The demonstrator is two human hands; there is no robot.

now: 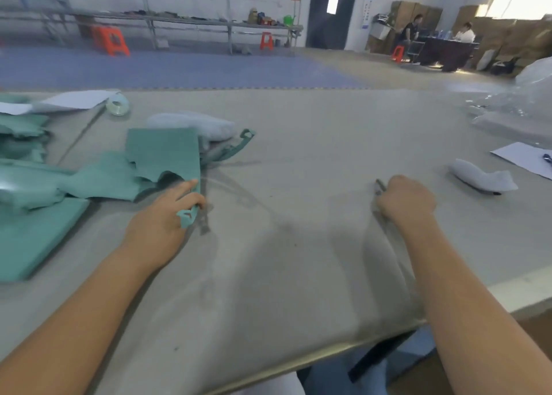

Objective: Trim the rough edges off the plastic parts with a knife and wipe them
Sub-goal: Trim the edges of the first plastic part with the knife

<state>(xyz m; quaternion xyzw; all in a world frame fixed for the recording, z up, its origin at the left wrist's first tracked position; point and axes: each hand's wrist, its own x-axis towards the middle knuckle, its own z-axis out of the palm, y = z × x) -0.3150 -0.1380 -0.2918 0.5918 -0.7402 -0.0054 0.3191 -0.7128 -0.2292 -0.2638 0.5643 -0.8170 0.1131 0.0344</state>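
Note:
My left hand (167, 215) holds a small teal plastic piece (187, 216) at its fingertips, right beside a pile of flat teal plastic parts (162, 158) on the grey table (298, 143). My right hand (403, 200) is curled in a fist around a thin knife (379, 186), whose tip sticks out to the left of the fist. A slim teal part (236, 148) lies beyond the pile, next to a white cloth (194, 124). Another white cloth (484, 176) lies to the right of my right hand.
More teal sheets (30, 236) are stacked at the left edge. A tape roll (118, 104) and paper (77, 99) lie at the far left. Clear plastic bags (519, 107) and a white sheet (525, 158) are at the right. The table's front edge (328, 355) runs near my body.

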